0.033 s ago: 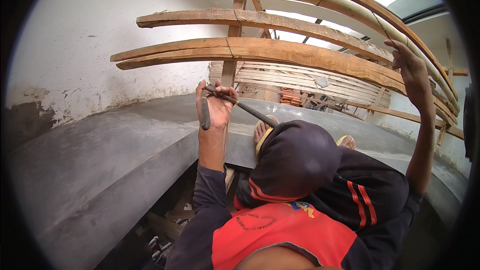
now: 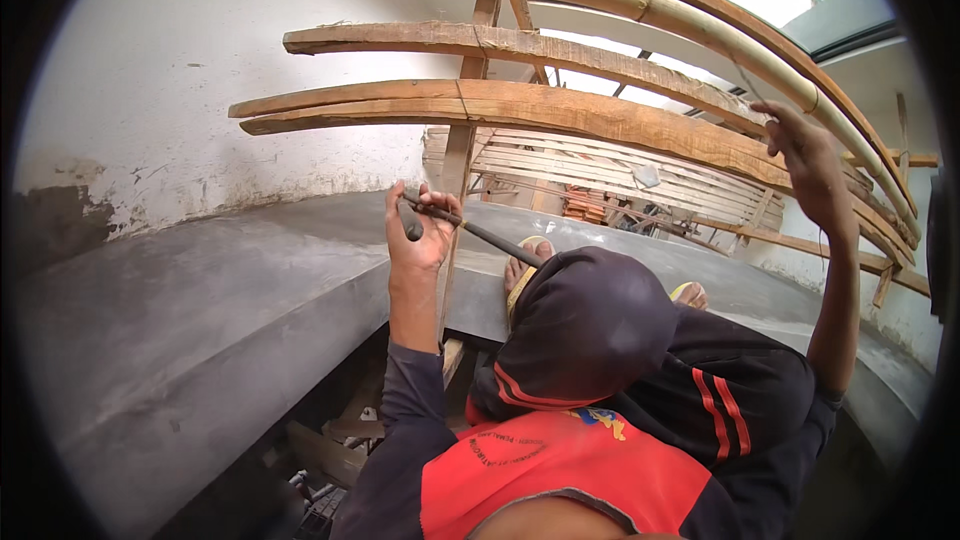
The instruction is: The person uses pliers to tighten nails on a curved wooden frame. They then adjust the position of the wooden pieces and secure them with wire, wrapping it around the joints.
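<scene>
While left hand (image 2: 422, 232) grips pliers (image 2: 470, 228), right hand (image 2: 815, 172) on plank (image 2: 600, 120)

Rough timber, pale bamboo and dull iron above a smooth grey concrete slab.

The curved wooden planks (image 2: 560, 115) look unplaned, brown and splintery at the edges, while the bamboo pole (image 2: 640, 5) over them is pale, smooth and faintly glossy. The left hand (image 2: 420, 235) grips dark metal pincers (image 2: 450, 220), matt and unpolished. The concrete ledge (image 2: 200, 310) has a trowelled, even, matt finish; the plastered wall (image 2: 200, 70) behind is chalky white, stained and flaking near its foot. A soft cloth hood (image 2: 580, 330) is dark and matt, the vest (image 2: 560, 475) a red fabric.
</scene>
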The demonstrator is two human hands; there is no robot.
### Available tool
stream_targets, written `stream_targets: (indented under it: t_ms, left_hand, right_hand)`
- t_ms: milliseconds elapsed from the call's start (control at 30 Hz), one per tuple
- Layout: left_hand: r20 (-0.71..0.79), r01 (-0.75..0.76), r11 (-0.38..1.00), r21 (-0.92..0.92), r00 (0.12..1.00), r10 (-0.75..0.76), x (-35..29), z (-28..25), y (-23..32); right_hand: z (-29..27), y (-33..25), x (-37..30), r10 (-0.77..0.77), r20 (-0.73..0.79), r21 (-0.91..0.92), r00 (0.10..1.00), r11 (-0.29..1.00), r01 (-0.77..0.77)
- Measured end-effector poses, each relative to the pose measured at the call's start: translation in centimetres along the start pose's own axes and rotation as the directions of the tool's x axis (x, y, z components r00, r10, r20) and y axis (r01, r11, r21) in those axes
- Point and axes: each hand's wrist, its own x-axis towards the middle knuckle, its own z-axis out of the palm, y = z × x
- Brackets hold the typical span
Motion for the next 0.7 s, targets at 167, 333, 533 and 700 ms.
stream_targets:
  t_ms: [167, 333, 533, 700]
  left_hand:
    - [-0.162, -0.255, 0.966, -0.032, 0.955, 0.247, -2.9, -2.3, -0.5]
    - [-0.192, -0.373, 0.921, -0.114, 0.918, 0.347, -5.0, -4.5, 0.1]
    - [0.001, -0.607, 0.494, 0.623, 0.632, 0.775, -8.3, -2.7, 0.1]
    - [0.289, -0.036, -0.333, 0.942, 0.589, 0.755, -7.4, -3.3, 1.6]
  right_hand:
    - [1.4, 1.5, 0.1, -0.124, 0.159, 0.047, 0.980, 0.992, 0.117]
    - [1.8, 3.5, 0.6, -0.228, 0.230, 0.137, 0.946, 0.970, 0.201]
    - [3.0, 5.8, 0.0, -0.277, 0.304, 0.151, 0.911, 0.959, 0.241]
    - [4.5, 10.1, -1.1, -0.231, 0.357, 0.199, 0.905, 0.965, 0.168]
